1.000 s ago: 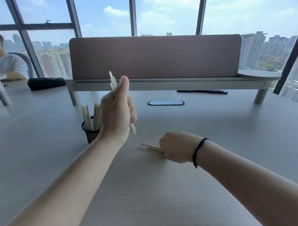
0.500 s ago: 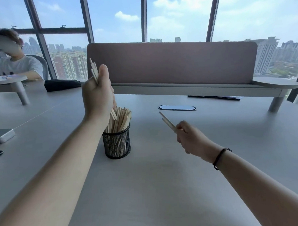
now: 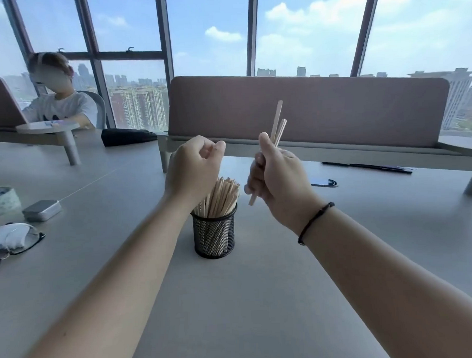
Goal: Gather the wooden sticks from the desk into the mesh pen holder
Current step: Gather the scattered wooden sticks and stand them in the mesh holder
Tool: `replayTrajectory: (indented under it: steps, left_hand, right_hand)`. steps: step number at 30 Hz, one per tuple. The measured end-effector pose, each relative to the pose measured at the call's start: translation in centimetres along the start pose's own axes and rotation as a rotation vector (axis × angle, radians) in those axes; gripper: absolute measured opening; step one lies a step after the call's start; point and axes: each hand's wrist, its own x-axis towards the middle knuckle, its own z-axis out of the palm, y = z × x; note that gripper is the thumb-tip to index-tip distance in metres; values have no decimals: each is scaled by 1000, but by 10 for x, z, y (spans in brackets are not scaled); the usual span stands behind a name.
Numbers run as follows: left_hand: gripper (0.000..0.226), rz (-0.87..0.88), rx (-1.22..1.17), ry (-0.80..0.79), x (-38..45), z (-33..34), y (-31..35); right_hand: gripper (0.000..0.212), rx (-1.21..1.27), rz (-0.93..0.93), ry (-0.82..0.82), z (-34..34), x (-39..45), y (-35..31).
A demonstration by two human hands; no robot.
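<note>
Above the mesh pen holder (image 3: 214,234), both hands hover.
Left hand (image 3: 192,170) curls with nothing in it; right hand (image 3: 277,181) grips a few wooden sticks (image 3: 278,125) upright, the holder on the desk (image 3: 261,299) packed full.

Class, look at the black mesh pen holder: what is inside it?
The mesh pen holder is packed with wooden sticks leaning right. The left hand covers some tops; the bottom is hidden.

Sunlit windows (image 3: 304,27) behind grey desk (image 3: 234,300)
</note>
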Motion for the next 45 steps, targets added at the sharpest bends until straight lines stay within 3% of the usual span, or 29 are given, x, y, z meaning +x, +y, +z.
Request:
replayTrajectory:
  steps: [3,8,11,13,15,19,23,30,33,37,41,43,45]
  left_hand:
    - [36,-73,-185,33,-3,-6,-9]
    - [77,-204,-467,-108,-22,-5,-33]
    - [66,-126,-544,-155,-33,-1,-50]
    - [56,-91,-601,-155,-35,2,-55]
    - [48,-78,-637,-157,-35,5,-55]
    - [52,-117,-634,-153,-38,14,-52]
    - [38,-125,-579,-122,-38,17,-56]
    - [65,-160,-550,-152,-41,26,-70]
    - [71,-147,-626,-205,-45,22,-64]
    - [69,-166,-645,-326,-51,11,-68]
    - [104,-170,-607,-586,-55,-2,-84]
    - [100,-172,-515,-665,-59,-1,-88]
    - [102,-193,-382,-663,-63,7,-88]
  right_hand:
    - [51,-98,-131,-34,29,11,-1]
    - [51,-425,-259,-56,51,22,13]
    - [38,-629,-228,-124,51,25,30]
    - [23,-803,-273,-92,46,30,40]
    - [10,-828,-282,-32,42,32,39]
    - [32,-859,-358,-44,39,31,22]
    - [38,-1192,-357,-257,40,28,30]
    - [45,-1653,-474,-453,30,22,47]
    - [51,-1625,-398,-511,30,26,43]
    - [53,-1314,-330,-526,19,28,40]
    - [52,-737,-348,-130,-11,16,51]
    - [57,-627,-266,-10,-29,3,66]
    - [68,-658,-203,-8,-49,-16,83]
